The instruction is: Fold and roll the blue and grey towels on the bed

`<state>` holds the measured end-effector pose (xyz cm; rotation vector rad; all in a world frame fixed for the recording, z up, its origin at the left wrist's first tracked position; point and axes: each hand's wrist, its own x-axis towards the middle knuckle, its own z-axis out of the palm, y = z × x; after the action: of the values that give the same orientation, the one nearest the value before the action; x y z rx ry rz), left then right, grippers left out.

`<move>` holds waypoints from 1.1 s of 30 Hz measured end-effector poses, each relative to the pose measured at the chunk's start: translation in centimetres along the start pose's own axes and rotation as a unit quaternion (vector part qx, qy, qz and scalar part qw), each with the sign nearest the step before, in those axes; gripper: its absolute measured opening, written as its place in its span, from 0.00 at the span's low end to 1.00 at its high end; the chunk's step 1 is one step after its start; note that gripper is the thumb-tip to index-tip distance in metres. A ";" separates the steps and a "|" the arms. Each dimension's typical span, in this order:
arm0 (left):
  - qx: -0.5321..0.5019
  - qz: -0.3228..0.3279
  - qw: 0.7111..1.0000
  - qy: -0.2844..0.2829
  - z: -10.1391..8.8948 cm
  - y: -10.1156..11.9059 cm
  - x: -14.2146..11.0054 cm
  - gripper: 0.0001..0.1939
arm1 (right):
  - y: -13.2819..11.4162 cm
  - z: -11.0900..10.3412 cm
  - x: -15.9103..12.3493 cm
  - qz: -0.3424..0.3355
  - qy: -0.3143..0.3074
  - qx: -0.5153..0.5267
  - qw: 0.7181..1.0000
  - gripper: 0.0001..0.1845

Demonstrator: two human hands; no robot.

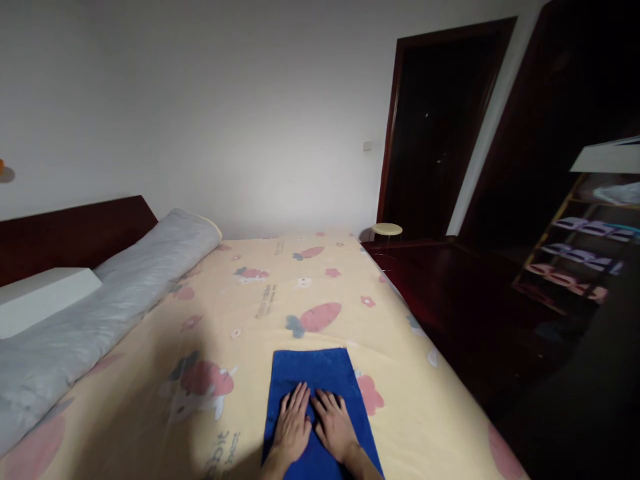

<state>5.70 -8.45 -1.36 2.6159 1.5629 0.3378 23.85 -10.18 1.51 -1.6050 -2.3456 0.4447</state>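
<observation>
A dark blue cloth (310, 365) lies spread out on the patterned bed sheet (270, 320), its near end running out of the bottom of the view. My left hand (294, 420) rests flat on the cloth with the fingers stretched forward. Beside it, my right hand (334, 423) also lies flat, fingers slightly spread and pointing forward and to the left. The fingertips of the two hands are close together near the middle of the cloth. Neither hand grips anything.
A long grey pillow or rolled quilt (125, 287) lies along the bed's left side, with a white box (47, 300) on it before the dark headboard (75, 223). Beyond the bed's right edge stand a round stool (387, 229) and a rack of slippers (575, 253).
</observation>
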 end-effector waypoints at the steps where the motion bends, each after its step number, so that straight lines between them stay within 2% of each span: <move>1: 0.011 -0.012 1.000 0.011 0.0 -1.1 -0.4 0.39 | 1.0 -0.3 -0.2 0.017 0.004 -0.005 1.000 0.31; 5: 0.059 -0.035 0.995 0.069 -0.8 -6.9 -2.6 0.35 | 6.0 -1.6 -1.4 0.102 0.045 -0.038 0.993 0.28; 8: 0.082 -0.017 0.991 0.104 -1.9 -9.0 -3.4 0.32 | 7.6 -2.0 -1.6 0.124 0.067 -0.061 0.988 0.28; 10: 0.082 -0.013 0.990 0.114 -2.2 -8.2 -3.0 0.33 | 6.5 -1.8 -1.2 0.111 0.065 -0.061 0.990 0.29; 12: 0.061 -0.005 0.993 0.100 -2.0 -6.0 -1.9 0.34 | 4.3 -1.4 -0.4 0.069 0.046 -0.045 0.996 0.32; 15: 0.002 0.014 0.998 0.065 -0.8 -2.1 0.3 0.38 | 0.6 -0.4 1.1 -0.020 0.000 -0.003 1.000 0.33; 17: -0.029 0.018 0.998 0.047 0.2 -0.7 1.5 0.39 | -0.6 0.0 1.9 -0.049 -0.020 0.019 0.998 0.32; 19: -0.034 0.008 0.999 0.038 0.8 -0.9 2.0 0.39 | -0.1 0.0 2.4 -0.030 -0.021 0.019 0.999 0.31; 21: -0.015 -0.026 0.999 0.040 0.8 -2.5 1.9 0.37 | 1.9 -0.7 2.4 0.025 -0.003 0.000 1.000 0.30; 24: 0.026 -0.078 0.995 0.050 -0.1 -6.0 0.9 0.33 | 5.9 -2.2 1.8 0.092 0.025 -0.029 0.995 0.29; 27: 0.052 -0.064 0.995 0.060 -1.3 -7.8 0.4 0.31 | 7.8 -3.1 1.2 0.117 0.021 -0.051 0.992 0.30; 30: 0.055 -0.035 0.995 0.079 -2.0 -6.3 1.1 0.31 | 6.3 -2.7 1.6 0.117 0.015 -0.052 0.992 0.32; 33: 0.024 -0.007 0.998 0.064 -2.1 -2.8 3.0 0.37 | 3.1 -1.3 2.8 0.024 0.003 -0.014 1.000 0.35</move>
<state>4.17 -4.57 0.58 2.6662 1.6481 0.4800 25.94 -6.35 1.59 -1.6749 -2.3226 0.4182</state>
